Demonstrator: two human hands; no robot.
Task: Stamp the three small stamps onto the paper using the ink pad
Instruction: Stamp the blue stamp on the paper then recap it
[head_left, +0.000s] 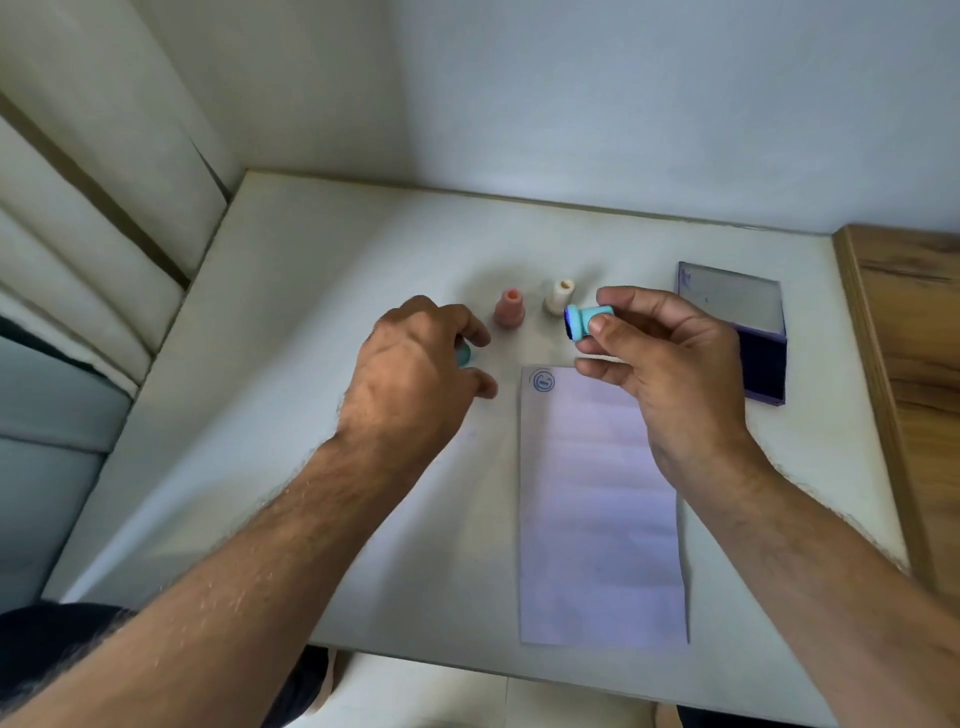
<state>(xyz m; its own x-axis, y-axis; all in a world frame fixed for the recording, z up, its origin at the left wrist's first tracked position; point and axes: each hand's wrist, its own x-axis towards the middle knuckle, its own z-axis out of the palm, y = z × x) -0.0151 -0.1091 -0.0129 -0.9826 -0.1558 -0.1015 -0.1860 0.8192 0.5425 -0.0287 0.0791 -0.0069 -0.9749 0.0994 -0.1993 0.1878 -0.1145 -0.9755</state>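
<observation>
The teal stamp lies sideways above the paper's top edge, pinched in the right hand's fingers, inked face leftward. The left hand curls around a teal cap. Pink stamp and cream stamp stand on the counter; the ink pad lies open at right.

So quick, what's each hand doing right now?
Left hand: curled around a small teal piece, mostly hidden, likely a cap.
Right hand: closed on the teal stamp, inked face turned sideways, above the paper.
</observation>
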